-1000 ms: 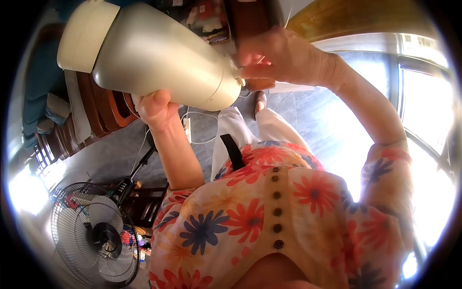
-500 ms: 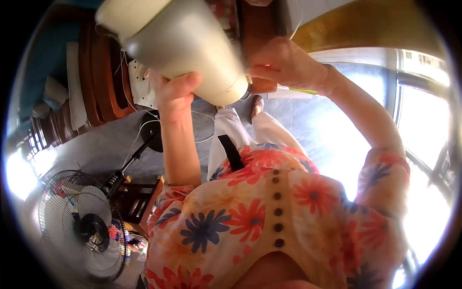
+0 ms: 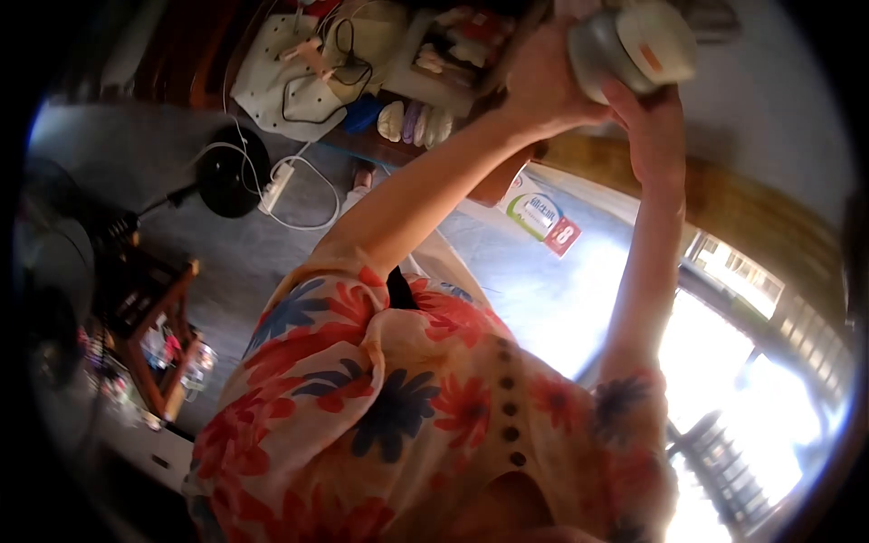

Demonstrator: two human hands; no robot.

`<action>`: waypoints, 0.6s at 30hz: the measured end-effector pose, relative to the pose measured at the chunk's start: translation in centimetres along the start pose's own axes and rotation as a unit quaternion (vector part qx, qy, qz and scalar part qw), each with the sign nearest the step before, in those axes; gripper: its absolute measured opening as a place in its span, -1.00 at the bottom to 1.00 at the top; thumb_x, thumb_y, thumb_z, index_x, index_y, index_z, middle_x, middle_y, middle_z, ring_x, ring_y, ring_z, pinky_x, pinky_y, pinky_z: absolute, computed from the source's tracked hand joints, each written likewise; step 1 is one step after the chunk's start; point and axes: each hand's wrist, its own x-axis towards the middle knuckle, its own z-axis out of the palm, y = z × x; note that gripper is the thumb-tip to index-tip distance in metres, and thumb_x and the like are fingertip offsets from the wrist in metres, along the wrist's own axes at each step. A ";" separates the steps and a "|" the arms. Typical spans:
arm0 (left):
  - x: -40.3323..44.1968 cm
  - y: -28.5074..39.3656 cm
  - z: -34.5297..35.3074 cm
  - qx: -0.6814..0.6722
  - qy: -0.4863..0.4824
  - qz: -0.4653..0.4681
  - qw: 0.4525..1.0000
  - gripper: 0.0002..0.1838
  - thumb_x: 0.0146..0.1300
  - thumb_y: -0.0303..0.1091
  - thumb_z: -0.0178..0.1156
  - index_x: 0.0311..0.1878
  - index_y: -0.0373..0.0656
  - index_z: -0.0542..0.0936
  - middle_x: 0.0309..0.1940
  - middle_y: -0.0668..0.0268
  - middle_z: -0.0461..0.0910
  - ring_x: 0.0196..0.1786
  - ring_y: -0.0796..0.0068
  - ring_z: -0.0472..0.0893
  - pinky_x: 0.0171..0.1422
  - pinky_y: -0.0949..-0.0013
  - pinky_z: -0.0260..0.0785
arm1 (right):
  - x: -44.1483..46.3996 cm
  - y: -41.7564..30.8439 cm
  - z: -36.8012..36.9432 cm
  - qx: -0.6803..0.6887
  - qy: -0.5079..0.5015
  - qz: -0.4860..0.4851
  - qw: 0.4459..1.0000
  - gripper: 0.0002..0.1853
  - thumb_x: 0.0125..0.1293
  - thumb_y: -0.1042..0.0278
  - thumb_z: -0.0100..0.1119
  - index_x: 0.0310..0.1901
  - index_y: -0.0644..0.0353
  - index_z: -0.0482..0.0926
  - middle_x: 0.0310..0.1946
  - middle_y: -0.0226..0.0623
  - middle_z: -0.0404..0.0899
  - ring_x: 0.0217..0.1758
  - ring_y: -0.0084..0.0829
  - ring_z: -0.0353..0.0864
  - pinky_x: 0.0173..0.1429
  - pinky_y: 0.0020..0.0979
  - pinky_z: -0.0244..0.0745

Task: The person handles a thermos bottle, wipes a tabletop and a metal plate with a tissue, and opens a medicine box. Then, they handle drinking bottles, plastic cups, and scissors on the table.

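A cream and silver-grey cylindrical container (image 3: 590, 61) is held up at the top right of the view. At its end facing right sits a paler lid-like part (image 3: 668, 36) with a small orange mark. My left hand (image 3: 550, 83) grips the container from the left side. Its fingers are partly hidden behind the body. My right hand (image 3: 654, 122) supports it from below and the right, with the thumb against the grey side. What kind of container it is, I cannot make out.
A white dotted cloth (image 3: 281, 81) with cables lies at the top left, near rolled-up items (image 3: 412, 122). On the floor are a power strip (image 3: 276, 187), a round fan base (image 3: 233, 172) and a wooden stool (image 3: 172, 335). A printed box (image 3: 534, 213) stands near the wooden edge.
The container has moved away from my face and to the right, carried in my hands. My left arm now reaches across my body. The view has turned to the right.
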 end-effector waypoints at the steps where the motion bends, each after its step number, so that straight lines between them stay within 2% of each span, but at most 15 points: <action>1: -0.1 -0.8 0.7 0.020 0.015 0.014 1.000 -0.15 -0.44 -0.25 0.44 0.04 -0.28 0.31 -0.19 0.08 0.46 -0.08 0.09 0.47 0.02 0.20 0.32 | 0.4 1.4 -0.5 0.016 0.022 -0.007 1.000 -0.25 -0.14 0.46 0.43 0.13 0.32 0.25 0.03 -0.17 0.40 0.07 -0.39 0.40 0.17 -0.37 0.31; 4: -0.7 -3.5 3.4 0.029 0.040 0.018 0.999 -0.23 -0.47 -0.30 0.41 -0.04 -0.26 0.34 -0.22 0.03 0.43 -0.16 -0.02 0.43 -0.05 0.11 0.28 | 0.4 4.3 -0.5 -0.062 0.100 -0.009 0.993 -0.34 0.00 0.46 0.36 0.14 0.24 0.24 0.02 -0.25 0.37 -0.02 -0.42 0.45 -0.18 -0.47 0.54; 7: -1.6 -5.6 5.1 0.019 0.045 -0.001 0.999 -0.25 -0.48 -0.33 0.41 -0.07 -0.24 0.33 -0.20 0.01 0.41 -0.15 -0.05 0.41 -0.08 0.10 0.27 | 0.6 6.8 -0.8 -0.078 0.155 0.043 0.984 -0.33 -0.04 0.49 0.38 0.14 0.21 0.26 0.02 -0.26 0.36 -0.03 -0.42 0.45 -0.22 -0.46 0.54; 13: -3.0 -7.9 6.8 0.003 0.058 -0.039 0.998 -0.19 -0.39 -0.36 0.42 0.05 -0.20 0.27 -0.06 0.05 0.36 0.01 0.01 0.36 0.10 0.14 0.22 | 1.3 10.2 -1.1 -0.093 0.167 0.056 0.980 -0.33 -0.04 0.50 0.39 0.13 0.21 0.27 0.02 -0.28 0.36 0.00 -0.42 0.43 -0.12 -0.43 0.51; 16: -3.1 -9.1 7.1 0.032 0.057 -0.049 0.997 -0.10 -0.49 -0.31 0.49 0.06 -0.21 0.29 -0.09 0.05 0.35 0.01 0.01 0.34 0.10 0.15 0.17 | 1.7 11.0 -0.7 -0.094 0.160 0.048 0.982 -0.33 -0.03 0.52 0.37 0.14 0.24 0.26 0.03 -0.28 0.36 0.01 -0.42 0.43 -0.06 -0.43 0.48; 18: -3.0 -9.7 7.5 0.035 0.069 -0.053 0.996 -0.12 -0.47 -0.31 0.48 0.07 -0.21 0.29 -0.08 0.05 0.35 0.02 0.02 0.34 0.11 0.15 0.15 | 2.1 11.9 -0.9 -0.088 0.156 0.041 0.983 -0.32 -0.03 0.54 0.36 0.15 0.26 0.25 0.05 -0.27 0.36 0.02 -0.42 0.43 -0.02 -0.43 0.47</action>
